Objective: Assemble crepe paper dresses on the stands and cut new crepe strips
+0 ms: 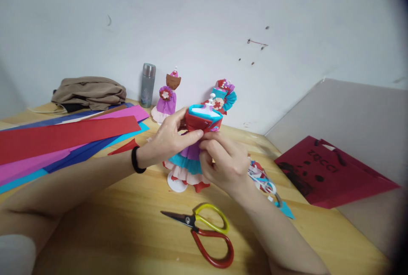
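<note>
Scissors (188,220) lie on the tabletop (127,232) before the dress form (191,164), whose bodice partly hides a blue-fanned figure (230,100). Left hand (168,139) fingers hold the bodice; right hand (228,162) fingers pinch narrowly beneath, grip unclear. Purple-skirted figure (167,103) and bottle (148,88) stand behind; paper strips (79,132) lie left, scraps (261,177) and red bag (334,177) right.

Wood table (127,224). Ref: scissors (188,220), lying flat. Paper strips (70,139) and bundled cloth (91,91) left of them, bottle (148,86) behind, scraps (263,179) to their right.
</note>
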### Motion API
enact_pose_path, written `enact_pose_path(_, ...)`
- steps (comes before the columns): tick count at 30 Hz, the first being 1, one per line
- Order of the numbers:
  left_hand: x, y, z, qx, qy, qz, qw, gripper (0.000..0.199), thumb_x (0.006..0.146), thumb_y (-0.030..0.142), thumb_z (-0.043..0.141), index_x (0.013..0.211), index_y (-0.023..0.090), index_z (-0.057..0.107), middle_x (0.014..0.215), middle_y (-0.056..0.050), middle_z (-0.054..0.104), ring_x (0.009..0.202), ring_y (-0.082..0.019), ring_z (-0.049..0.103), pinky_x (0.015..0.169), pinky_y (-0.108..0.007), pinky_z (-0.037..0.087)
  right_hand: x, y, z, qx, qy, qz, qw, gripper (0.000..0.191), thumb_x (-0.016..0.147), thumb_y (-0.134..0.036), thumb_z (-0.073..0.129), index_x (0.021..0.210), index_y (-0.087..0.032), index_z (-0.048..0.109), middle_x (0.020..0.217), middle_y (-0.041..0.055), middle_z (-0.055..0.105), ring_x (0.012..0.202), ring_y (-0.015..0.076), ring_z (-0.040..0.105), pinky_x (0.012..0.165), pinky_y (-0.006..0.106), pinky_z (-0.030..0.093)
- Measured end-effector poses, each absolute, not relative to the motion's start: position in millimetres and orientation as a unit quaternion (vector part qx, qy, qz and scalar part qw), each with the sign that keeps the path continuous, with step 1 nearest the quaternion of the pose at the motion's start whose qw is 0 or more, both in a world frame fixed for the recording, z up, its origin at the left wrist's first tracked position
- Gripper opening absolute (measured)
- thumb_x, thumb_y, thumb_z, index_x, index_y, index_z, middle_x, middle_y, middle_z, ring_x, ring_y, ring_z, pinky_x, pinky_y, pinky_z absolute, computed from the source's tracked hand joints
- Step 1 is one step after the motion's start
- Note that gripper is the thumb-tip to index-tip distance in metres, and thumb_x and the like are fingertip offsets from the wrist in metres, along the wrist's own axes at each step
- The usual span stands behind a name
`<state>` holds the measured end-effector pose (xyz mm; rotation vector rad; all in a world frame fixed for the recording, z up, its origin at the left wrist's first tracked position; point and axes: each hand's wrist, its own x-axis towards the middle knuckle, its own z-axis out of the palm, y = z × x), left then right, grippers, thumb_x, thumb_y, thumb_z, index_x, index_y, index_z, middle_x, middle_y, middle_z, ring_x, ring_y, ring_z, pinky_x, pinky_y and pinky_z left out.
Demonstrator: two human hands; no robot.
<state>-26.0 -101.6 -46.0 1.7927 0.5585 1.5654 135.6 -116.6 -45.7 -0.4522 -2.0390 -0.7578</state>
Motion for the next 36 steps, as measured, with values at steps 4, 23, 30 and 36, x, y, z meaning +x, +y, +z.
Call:
enact_pose_path(4,-25.9,-99.7,-49.1,0.699,0.207,0.592,0.343,0.032,0.077,0.02,0.066,0.108,0.014,0.059,0.099,-0.007,0.069,0.092,-0.019,0.066,0.085,-0.03,0.055,136.3,-116.8,-46.3,-0.181,-0.817,-0.304,0.457,0.024,0.08,0.001,0.047,0.073,-0.022,0.051,0.076,0.0037,0.07,0.063,0.0128,0.061,0.055,0.024,0.045)
enact_pose_path(23,-25.9,-96.1,-52.0,0.727,0.181,0.577,0.327,0.045,0.076,0.015,0.067,0.12,0.012,0.058,0.115,-0.011,0.068,0.105,-0.023,0.067,0.095,-0.034,0.055,140.5,-117.5,-46.3,-0.189,-0.8,-0.304,0.481,0.024,0.082,-0.001,0.045,0.081,-0.024,0.046,0.063,-0.0026,0.061,0.05,0.0122,0.051,0.05,0.026,0.038)
enact_pose_path(30,-30.4,-90.4,-51.7,0.749,0.163,0.549,0.332,0.039,0.078,0.015,0.064,0.117,0.014,0.062,0.114,-0.009,0.07,0.105,-0.022,0.068,0.095,-0.034,0.056,142.8,-118.5,-45.2,-0.208,-0.805,-0.277,0.482,0.024,0.08,-0.001,0.047,0.078,-0.024,0.042,0.061,-0.0035,0.06,0.051,0.0124,0.053,0.049,0.026,0.037)
enact_pose_path(36,-29.2,-91.5,-51.3,0.746,0.167,0.559,0.321,0.037,0.078,0.014,0.062,0.115,0.013,0.064,0.117,-0.01,0.068,0.109,-0.023,0.066,0.096,-0.034,0.055,142.1,-117.1,-44.5,-0.205,-0.809,-0.276,0.477,0.024,0.078,0.0,0.046,0.079,-0.024,0.043,0.067,-0.0029,0.065,0.054,0.0118,0.057,0.051,0.026,0.039)
